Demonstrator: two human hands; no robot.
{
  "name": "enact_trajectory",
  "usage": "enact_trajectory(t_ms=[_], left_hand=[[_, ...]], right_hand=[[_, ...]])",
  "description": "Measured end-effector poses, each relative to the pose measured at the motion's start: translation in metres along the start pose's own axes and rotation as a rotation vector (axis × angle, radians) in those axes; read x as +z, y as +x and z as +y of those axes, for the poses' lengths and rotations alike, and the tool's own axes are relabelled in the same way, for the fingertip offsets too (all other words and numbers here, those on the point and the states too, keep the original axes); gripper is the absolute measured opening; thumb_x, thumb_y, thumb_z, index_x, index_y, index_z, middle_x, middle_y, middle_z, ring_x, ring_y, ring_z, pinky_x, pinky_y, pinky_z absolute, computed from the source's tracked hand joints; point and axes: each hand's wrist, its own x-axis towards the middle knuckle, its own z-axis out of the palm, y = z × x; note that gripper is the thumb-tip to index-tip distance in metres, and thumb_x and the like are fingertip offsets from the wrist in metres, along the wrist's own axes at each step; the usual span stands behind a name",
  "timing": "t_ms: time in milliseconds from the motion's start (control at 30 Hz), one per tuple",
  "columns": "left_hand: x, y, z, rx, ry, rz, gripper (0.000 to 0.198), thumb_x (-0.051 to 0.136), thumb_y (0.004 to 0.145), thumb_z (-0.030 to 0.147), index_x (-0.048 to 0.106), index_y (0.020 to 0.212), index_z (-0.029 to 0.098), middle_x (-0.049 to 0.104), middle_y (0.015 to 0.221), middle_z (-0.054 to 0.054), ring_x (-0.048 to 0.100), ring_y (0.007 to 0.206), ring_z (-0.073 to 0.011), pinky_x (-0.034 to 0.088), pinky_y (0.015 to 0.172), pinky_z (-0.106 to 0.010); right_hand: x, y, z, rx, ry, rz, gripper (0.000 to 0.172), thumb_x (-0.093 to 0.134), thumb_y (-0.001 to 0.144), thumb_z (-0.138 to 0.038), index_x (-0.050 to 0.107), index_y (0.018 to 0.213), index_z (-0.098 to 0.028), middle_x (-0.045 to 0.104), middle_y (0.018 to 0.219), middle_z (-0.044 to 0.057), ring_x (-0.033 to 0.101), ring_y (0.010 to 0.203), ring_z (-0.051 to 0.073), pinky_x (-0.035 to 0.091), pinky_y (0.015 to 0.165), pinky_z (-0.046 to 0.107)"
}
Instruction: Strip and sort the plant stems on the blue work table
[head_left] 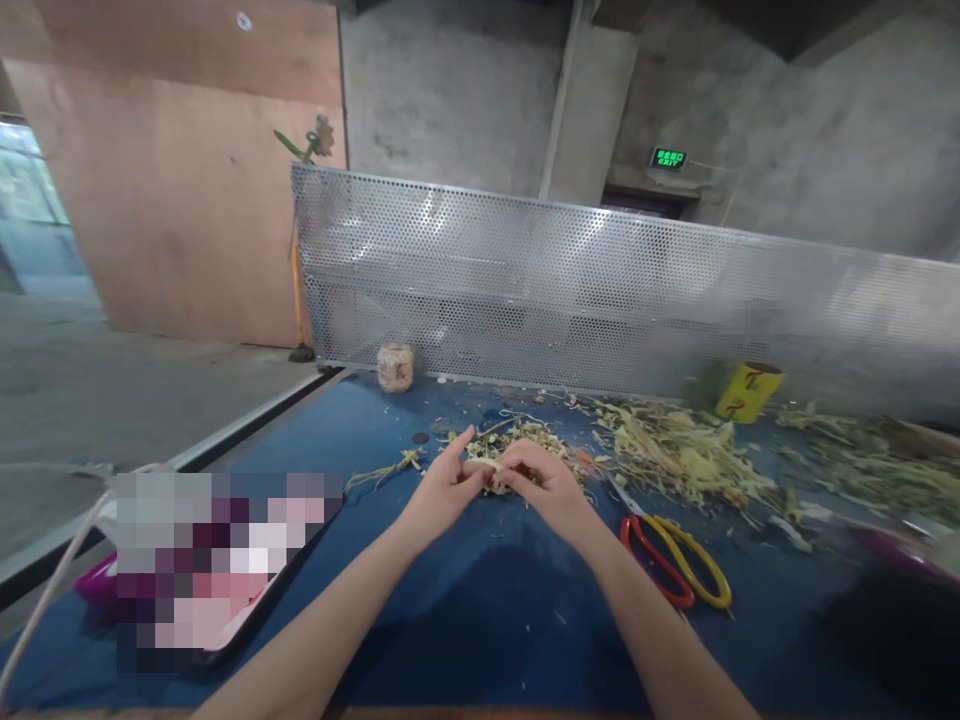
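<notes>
item: pale piece (pixel 484 464), narrow, poss. plant matter, qty 1; loc. btwn the two hands, over the scrap pile (pixel 517 432) mid blue tabletop (pixel 480 620). handling notes (judgement): grip best kept light & nr the fingertips, as a thin piece like this prob. bruises or snaps if squeezed; one hand to steady, other to do the fine work w/ small thumb moves; both ends want support so it doesn't bend; hold low over the pile so loose bits drop there, not across the top. scissors (pixel 639 513), 1 red & 1 yellow handle, lie just beside the right forearm, so worth keeping that arm clear of them. pose: left hand (pixel 451 476) in from lower left, forearm slanting up & inward, thumb & fingers closed on the l/h end, 1 finger raised clear. right hand (pixel 544 476) roughly mirrors it from lower right, fingers curled over, tips closed at the r/h end; contact pt. hidden, can't tell how firm. fingertips of both v. close together. also listed: leafy heap (pixel 675 450), beyond scissors; thin stalks (pixel 384 469), left of left hand.
</notes>
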Motion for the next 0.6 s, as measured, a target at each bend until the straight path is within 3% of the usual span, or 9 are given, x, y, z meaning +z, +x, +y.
enact_trajectory(t_ms=[233,600], left_hand=[[0.0011,-0.0013,0.0025,-0.033,-0.052,-0.07,0.075,0.053,0.07,0.019,0.014,0.132,0.007,0.057,0.062,0.002,0.045,0.058,-0.0095,0.031,0.055,-0.022],[0.0041,-0.001,0.0013,-0.062,-0.067,-0.055,0.077,0.058,0.069,0.031,0.018,0.131,0.008,0.059,0.061,0.001,0.047,0.056,-0.0099,0.033,0.055,-0.023]], right_hand=[[-0.0046,-0.0023,-0.0044,0.054,0.051,-0.042,0.019,0.049,0.077,-0.024,0.046,0.059,-0.018,0.047,0.076,0.002,0.046,0.071,0.013,0.038,0.061,0.025],[-0.0054,-0.0015,-0.0009,0.071,0.104,-0.079,0.016,0.048,0.071,-0.014,0.041,0.057,-0.018,0.048,0.077,0.002,0.045,0.068,0.011,0.036,0.058,0.023]])
